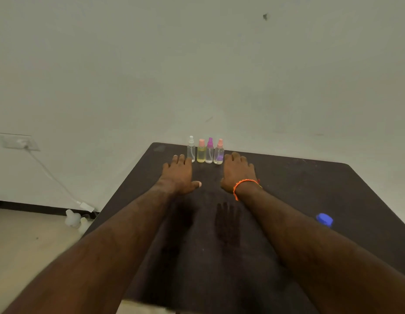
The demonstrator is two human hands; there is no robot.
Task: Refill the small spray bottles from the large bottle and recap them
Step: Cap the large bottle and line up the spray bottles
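Several small spray bottles stand in a row at the far edge of the dark table [299, 184]: a white-capped one [191, 150], a pink-capped one with yellow liquid [201, 151], a purple-capped one [209, 151] and another pink-capped one [218, 152]. All wear their caps. My left hand [177, 175] lies flat on the table just left of the row, fingers straight. My right hand [239, 172], with an orange wristband, lies flat just right of the row. Neither hand holds anything. A blue cap [324, 219] peeks out behind my right forearm; the body below it is hidden.
A pale wall rises right behind the table. On the floor at the left stand white plastic bottles [76, 219] near a charger [86, 206] whose cable runs up to a wall socket [18, 142].
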